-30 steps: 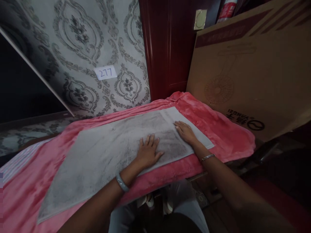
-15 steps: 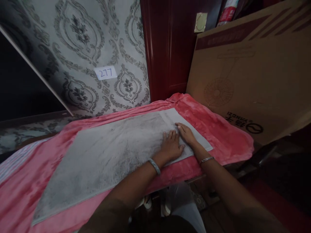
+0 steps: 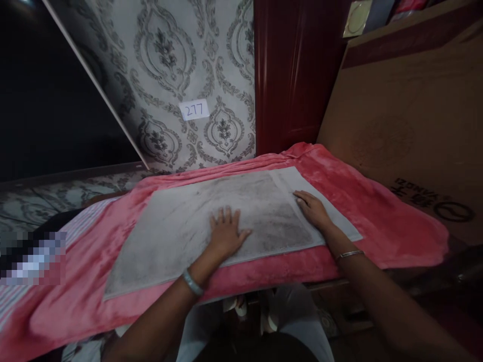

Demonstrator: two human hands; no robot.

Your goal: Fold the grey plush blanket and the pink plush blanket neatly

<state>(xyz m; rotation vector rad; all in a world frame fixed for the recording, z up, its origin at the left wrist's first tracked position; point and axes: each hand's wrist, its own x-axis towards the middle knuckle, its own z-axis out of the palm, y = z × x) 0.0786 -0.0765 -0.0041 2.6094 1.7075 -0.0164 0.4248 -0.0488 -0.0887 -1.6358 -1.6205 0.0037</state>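
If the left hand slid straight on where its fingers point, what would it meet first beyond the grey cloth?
The left hand would likely meet the pink blanket past the far edge of the cloth, then the wall; depth there is hard to judge.

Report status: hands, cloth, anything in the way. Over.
Left hand palm down, fingers spread, on gray cloth. Right hand on cloth's right part. Cloth spread flat over pink blanket. Cardboard box behind blanket's right end, off the cloth.

Grey cloth partly hidden by hands, cardboard box cropped right
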